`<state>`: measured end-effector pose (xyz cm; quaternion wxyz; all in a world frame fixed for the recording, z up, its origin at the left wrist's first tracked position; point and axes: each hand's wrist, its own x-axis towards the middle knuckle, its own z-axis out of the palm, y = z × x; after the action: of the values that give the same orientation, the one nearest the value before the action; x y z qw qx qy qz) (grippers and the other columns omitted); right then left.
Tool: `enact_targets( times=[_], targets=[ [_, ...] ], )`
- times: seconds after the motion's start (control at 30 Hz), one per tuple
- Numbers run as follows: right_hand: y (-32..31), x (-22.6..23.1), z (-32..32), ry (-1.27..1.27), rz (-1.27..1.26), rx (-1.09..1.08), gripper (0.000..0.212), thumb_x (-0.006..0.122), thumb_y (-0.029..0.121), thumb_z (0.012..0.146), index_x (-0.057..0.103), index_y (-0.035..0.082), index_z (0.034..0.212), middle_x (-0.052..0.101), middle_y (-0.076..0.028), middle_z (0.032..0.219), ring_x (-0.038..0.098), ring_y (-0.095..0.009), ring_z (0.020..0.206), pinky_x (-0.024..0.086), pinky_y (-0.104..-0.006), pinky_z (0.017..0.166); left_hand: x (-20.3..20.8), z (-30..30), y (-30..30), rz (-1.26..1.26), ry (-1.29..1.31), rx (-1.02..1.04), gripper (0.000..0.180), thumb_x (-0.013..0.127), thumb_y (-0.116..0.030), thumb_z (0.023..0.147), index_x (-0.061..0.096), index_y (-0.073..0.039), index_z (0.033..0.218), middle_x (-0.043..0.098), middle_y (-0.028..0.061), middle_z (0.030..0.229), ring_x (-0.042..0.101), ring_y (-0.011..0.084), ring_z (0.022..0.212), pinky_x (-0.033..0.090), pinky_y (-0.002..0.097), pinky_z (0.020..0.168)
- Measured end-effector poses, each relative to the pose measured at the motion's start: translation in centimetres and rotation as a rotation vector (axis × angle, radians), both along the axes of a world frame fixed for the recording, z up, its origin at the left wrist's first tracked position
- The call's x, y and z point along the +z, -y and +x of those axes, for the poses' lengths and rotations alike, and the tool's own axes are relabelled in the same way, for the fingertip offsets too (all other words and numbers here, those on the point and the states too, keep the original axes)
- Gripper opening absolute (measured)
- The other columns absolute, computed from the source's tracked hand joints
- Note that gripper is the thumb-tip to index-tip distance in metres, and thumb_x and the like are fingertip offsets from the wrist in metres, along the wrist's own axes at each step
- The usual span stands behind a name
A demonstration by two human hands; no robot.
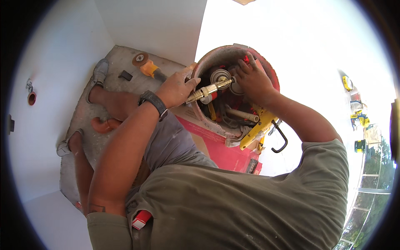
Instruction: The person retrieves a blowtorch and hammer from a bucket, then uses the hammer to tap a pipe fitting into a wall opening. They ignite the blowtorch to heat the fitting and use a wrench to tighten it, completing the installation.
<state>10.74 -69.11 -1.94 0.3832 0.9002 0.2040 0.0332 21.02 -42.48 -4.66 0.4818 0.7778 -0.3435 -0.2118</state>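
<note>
A round bucket (271,75) with a dusty, reddish rim stands in front of me, full of tools and parts. At its left side, my left hand (177,88) grips the rim between thumb and fingers. My right hand (253,81) reaches inside over the contents, fingers spread and one stretched toward the far wall. Close to it are a round metal canister top (220,76) and a brass torch-like nozzle (208,90), which slants across the left rim. What lies under my right palm is hidden. A pale tube (243,115) sits lower in the bucket.
A yellow tool (255,131) and a black hook (284,141) hang at the near right rim. An angle grinder (146,67) and a black block (125,75) lie left on the concrete. An orange pipe elbow (105,125) is by my legs. Red cardboard (221,152) lies under the bucket.
</note>
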Motion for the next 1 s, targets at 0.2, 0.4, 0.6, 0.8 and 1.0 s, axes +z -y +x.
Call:
enact_targets(
  times=[0.2, 0.4, 0.6, 0.8, 1.0],
  targets=[
    [-0.7, -1.7, 0.8, 0.007, -0.093, -0.06, 0.058, 0.069, 0.037, 0.08, 0.058, 0.007, 0.129, 0.063, -0.005, 0.12, 0.044, -0.034, 0.132, 0.012, -0.06, 0.122, -1.6, 0.3, 0.4, -0.053, 0.077, 0.033, 0.062, 0.057, -0.031, 0.097, 0.043, 0.003, 0.146, 0.065, 0.0272, 0.12, 0.064, 0.0355, 0.111, 0.047, 0.0382, 0.097],
    [-2.1, 2.5, 0.3, -0.08, 0.15, -0.254, 0.072, 0.082, 0.045, 0.064, 0.058, 0.008, 0.121, 0.066, -0.008, 0.11, 0.049, -0.031, 0.128, 0.013, -0.061, 0.121, -1.8, 0.1, 0.5, 0.012, 0.135, 0.062, 0.063, 0.057, -0.031, 0.097, 0.041, 0.003, 0.147, 0.061, 0.0306, 0.127, 0.062, 0.0364, 0.118, 0.046, 0.0386, 0.101],
    [-1.0, 10.6, -3.9, 0.012, 0.682, -0.505, 0.072, 0.084, 0.036, 0.063, 0.059, 0.003, 0.121, 0.069, -0.016, 0.108, 0.064, -0.031, 0.109, 0.042, -0.0497, 0.108, -0.7, -0.8, 0.5, -0.031, 0.064, 0.08, 0.059, 0.056, -0.028, 0.098, 0.042, 0.003, 0.146, 0.064, 0.0288, 0.122, 0.064, 0.035, 0.113, 0.046, 0.0374, 0.099],
    [5.6, 14.7, -9.6, 0.278, 0.997, -0.778, 0.065, 0.08, 0.03, 0.072, 0.056, -0.003, 0.123, 0.069, -0.019, 0.107, 0.069, -0.028, 0.094, 0.054, -0.0384, 0.085, 0.1, -0.8, 0.3, 0.055, 0.043, 0.054, 0.053, 0.056, -0.027, 0.099, 0.047, 0.003, 0.141, 0.066, 0.0269, 0.119, 0.064, 0.0338, 0.111, 0.047, 0.0371, 0.097],
    [14.2, 1.6, -9.9, 0.118, 0.738, -1.082, 0.071, 0.082, 0.037, 0.064, 0.055, -0.001, 0.118, 0.066, -0.025, 0.114, 0.066, -0.035, 0.108, 0.053, -0.0408, 0.092, -0.5, -0.4, 0.4, -0.064, 0.06, 0.057, 0.051, 0.056, -0.027, 0.099, 0.048, 0.003, 0.14, 0.065, 0.0276, 0.119, 0.063, 0.037, 0.112, 0.046, 0.0388, 0.099]
  ],
)
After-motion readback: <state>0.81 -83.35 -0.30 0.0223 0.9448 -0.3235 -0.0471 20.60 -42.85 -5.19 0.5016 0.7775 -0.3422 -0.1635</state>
